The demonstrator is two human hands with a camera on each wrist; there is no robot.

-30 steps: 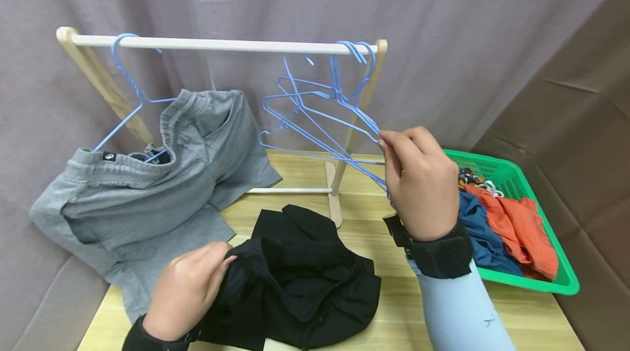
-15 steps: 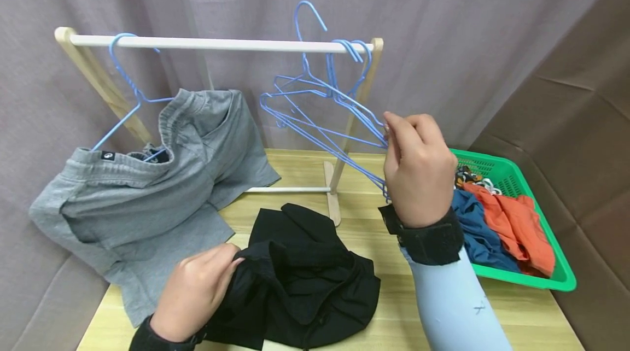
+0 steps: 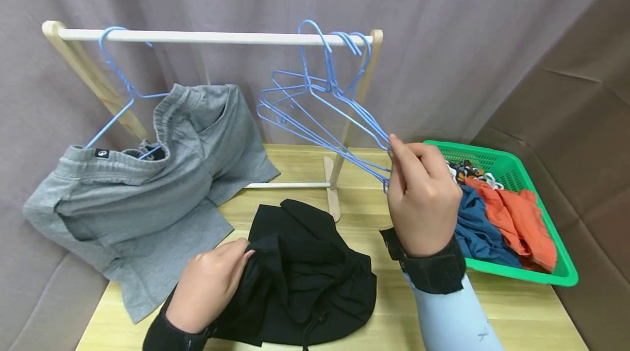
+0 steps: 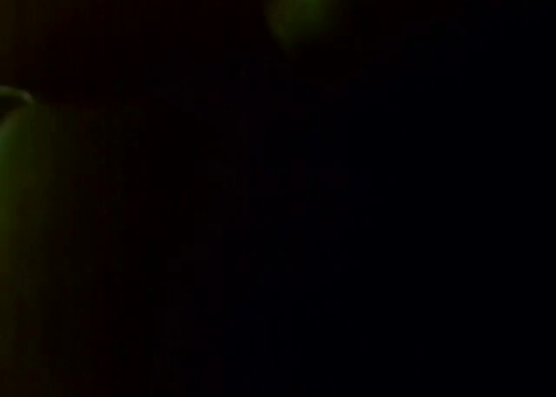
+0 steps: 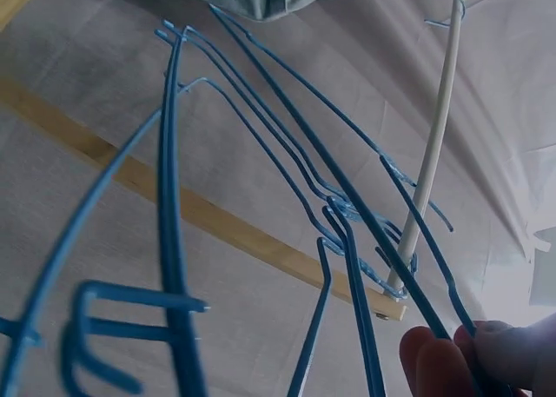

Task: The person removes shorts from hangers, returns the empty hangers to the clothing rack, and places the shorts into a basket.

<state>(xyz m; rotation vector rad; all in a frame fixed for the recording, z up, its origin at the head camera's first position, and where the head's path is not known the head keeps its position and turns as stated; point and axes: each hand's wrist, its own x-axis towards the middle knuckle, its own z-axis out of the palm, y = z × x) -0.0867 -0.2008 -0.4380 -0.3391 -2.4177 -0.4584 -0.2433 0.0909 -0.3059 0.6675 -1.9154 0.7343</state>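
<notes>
In the head view my right hand [image 3: 423, 195] pinches the lower right corner of a light blue wire hanger [image 3: 339, 107]. Its hook lies across the white bar of the rack, left of several other blue hangers [image 3: 361, 61] bunched at the right end. The right wrist view shows fingertips [image 5: 434, 362] on that hanger's wires. My left hand [image 3: 211, 285] grips the edge of crumpled black shorts [image 3: 315, 274] with a drawstring, lying on the table. The left wrist view is nearly all dark.
Grey shorts [image 3: 147, 192] hang from a blue hanger at the left of the wooden rack [image 3: 211, 37]. A green basket [image 3: 566, 263] with orange and blue clothes stands on the wooden table [image 3: 512, 313] at the right. A grey curtain hangs behind.
My right hand has raised the hanger's hook from below the bar to above it, then lowered it onto the bar's level. The left hand has shifted slightly right with the black shorts' edge.
</notes>
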